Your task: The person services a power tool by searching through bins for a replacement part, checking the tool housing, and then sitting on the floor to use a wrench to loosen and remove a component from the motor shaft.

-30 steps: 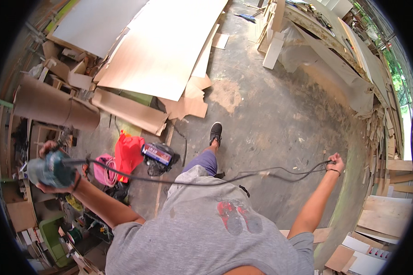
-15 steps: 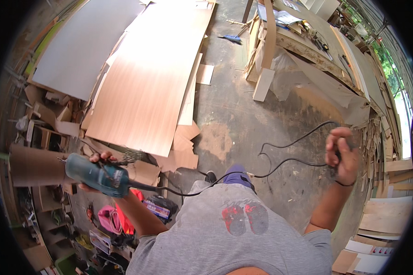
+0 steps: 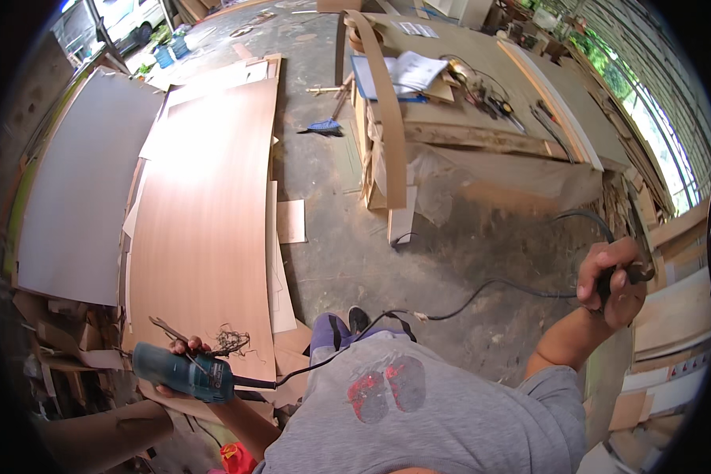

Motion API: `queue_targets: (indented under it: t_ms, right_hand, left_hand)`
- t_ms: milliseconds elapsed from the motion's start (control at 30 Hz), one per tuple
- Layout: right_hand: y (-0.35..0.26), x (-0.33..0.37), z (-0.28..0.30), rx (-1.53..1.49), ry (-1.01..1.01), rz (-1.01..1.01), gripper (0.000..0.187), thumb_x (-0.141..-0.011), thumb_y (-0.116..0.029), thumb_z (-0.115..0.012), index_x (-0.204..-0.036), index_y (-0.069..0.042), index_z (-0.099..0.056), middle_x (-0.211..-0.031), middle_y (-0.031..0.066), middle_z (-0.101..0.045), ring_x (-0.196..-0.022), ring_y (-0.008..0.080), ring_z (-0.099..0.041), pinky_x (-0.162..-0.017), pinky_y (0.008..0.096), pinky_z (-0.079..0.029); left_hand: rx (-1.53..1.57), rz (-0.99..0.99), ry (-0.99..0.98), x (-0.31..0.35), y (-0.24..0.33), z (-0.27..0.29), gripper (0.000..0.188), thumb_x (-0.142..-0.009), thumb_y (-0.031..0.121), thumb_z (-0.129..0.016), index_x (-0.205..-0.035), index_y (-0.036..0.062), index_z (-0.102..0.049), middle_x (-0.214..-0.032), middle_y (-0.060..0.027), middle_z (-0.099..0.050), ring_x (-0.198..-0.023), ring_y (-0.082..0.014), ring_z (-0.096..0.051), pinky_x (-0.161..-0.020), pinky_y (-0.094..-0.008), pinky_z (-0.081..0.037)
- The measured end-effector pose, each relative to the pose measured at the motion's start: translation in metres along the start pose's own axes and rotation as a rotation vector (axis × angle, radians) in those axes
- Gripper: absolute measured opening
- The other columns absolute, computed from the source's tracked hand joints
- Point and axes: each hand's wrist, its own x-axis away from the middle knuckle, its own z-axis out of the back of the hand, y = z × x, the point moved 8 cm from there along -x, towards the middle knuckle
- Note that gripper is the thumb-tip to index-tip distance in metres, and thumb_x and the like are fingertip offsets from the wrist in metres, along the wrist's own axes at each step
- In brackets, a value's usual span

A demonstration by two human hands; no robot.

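Observation:
My left hand [image 3: 183, 378] grips a teal power tool [image 3: 183, 373] low at the left, just above the near end of a long brown plywood sheet [image 3: 201, 213]. A black cord [image 3: 482, 291] runs from the tool across my grey shirt to the right. My right hand [image 3: 611, 280] is closed around the cord and its black plug end [image 3: 633, 273], held up beside stacked boards at the right. A tangle of dark shavings [image 3: 231, 340] lies on the sheet next to the tool.
A grey sheet [image 3: 75, 197] lies left of the plywood on the concrete floor [image 3: 332, 237]. A workbench [image 3: 482, 110] with papers, tools and a leaning curved strip [image 3: 389, 118] stands ahead. Stacked boards [image 3: 675, 316] line the right. Cardboard scraps lie at lower left.
The view has tilted upward toward the workbench. My left hand with the tool has dropped lower left. My right hand has stayed raised at the right, still holding the cord.

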Motion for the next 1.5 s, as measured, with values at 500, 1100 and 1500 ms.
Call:
queue_targets:
  t_ms: [500,1100,1500]
  right_hand:
    - [0.052,-0.140,0.036,-0.314,-0.346,0.209,0.014,-0.095,-0.015,-0.044,-0.103,-0.004,-0.049,-0.060,0.0137,-0.052,-0.038,0.0118,-0.041,-0.030,0.0220,-0.034]
    - [0.016,-0.069,-0.200,-1.560,-1.598,0.240,0.016,-0.092,-0.016,-0.050,-0.081,-0.007,-0.042,-0.060,0.0056,-0.051,-0.048,0.0095,-0.046,-0.044,0.0233,-0.035]
    - [-0.191,0.226,-0.407,-1.525,-1.700,-0.502,0.028,-0.101,-0.021,-0.037,-0.120,-0.007,-0.053,-0.129,0.0193,-0.054,-0.060,0.0039,-0.035,-0.045,0.0147,-0.032]
  left_hand:
    - [-0.096,-0.184,0.107,-0.093,-0.076,0.016,0.080,-0.073,0.065,-0.061,-0.112,-0.0038,-0.056,-0.108,-0.0137,-0.059,-0.106,-0.0350,-0.057,-0.108,-0.0579,-0.028]
    - [-0.207,-0.782,0.281,0.161,-0.179,-0.171,0.068,-0.079,0.060,-0.052,-0.113,0.0010,-0.053,-0.100,-0.0207,-0.060,-0.091,-0.0402,-0.061,-0.100,-0.0550,-0.034]
    - [-0.390,-1.081,0.038,0.452,-0.176,-0.322,0.075,-0.071,0.068,-0.064,-0.110,0.0041,-0.052,-0.101,-0.0083,-0.058,-0.103,-0.0319,-0.055,-0.101,-0.0620,-0.030]
